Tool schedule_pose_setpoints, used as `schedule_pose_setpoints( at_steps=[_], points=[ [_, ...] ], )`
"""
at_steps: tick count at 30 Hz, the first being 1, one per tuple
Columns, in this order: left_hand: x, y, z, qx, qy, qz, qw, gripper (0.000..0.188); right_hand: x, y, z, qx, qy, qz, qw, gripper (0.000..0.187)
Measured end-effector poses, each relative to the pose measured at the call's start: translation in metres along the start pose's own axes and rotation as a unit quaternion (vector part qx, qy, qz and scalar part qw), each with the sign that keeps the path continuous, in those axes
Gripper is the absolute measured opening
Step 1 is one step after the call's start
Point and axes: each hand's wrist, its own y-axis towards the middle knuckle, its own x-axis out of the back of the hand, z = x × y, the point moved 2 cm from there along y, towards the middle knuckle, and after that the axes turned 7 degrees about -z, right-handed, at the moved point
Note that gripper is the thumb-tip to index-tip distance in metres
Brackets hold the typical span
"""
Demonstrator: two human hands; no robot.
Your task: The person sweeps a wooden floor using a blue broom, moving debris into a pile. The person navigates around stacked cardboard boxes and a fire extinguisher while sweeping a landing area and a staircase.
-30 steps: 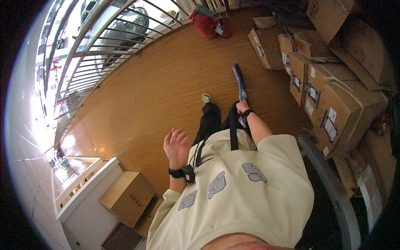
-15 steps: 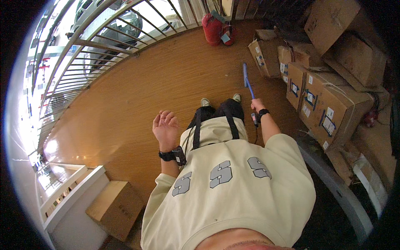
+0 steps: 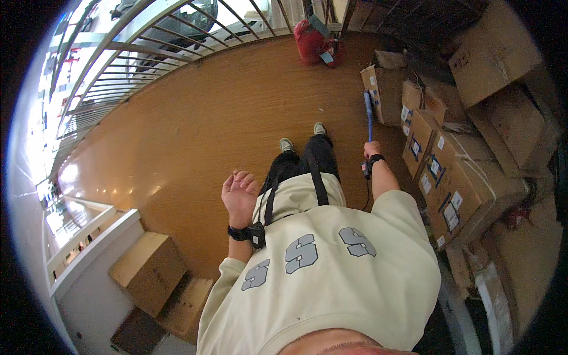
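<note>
My right hand point(image 3: 372, 149) is closed round the handle of a slim blue brush point(image 3: 370, 118), which points away from me. The brush's head lies close beside the front of a small cardboard box point(image 3: 384, 89); whether they touch I cannot tell. My left hand point(image 3: 240, 194) is raised in front of my left side, palm up, with loosely bent fingers and nothing in it. Black straps with small devices sit on both wrists, and a cable hangs from the right one.
Taped and labelled cardboard boxes point(image 3: 455, 183) are piled along the right. A metal railing point(image 3: 160, 53) curves round the far left, and red fire extinguishers point(image 3: 310, 44) stand at the far end. Behind me on the left, another carton point(image 3: 151, 269) rests by a white ledge point(image 3: 97, 251). The floor point(image 3: 177, 136) is brown wood.
My right hand has shifted right with the brush, whose head is now near the small box. My feet have stepped, the right one forward. The left hand stays raised and empty.
</note>
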Motion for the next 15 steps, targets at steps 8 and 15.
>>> schedule_pose_setpoints(
  at_steps=[8,15],
  points=[
    [-0.021,0.014,0.053,-0.012,-0.006,-0.026,1.0,0.019,0.003,0.025,0.035,-0.074,0.116,0.013,0.99,0.019],
    [-0.027,0.014,0.066,-0.043,-0.003,-0.043,0.998,0.019,-0.037,0.006,0.066,0.071,0.01,0.135,0.988,0.021]
  ],
)
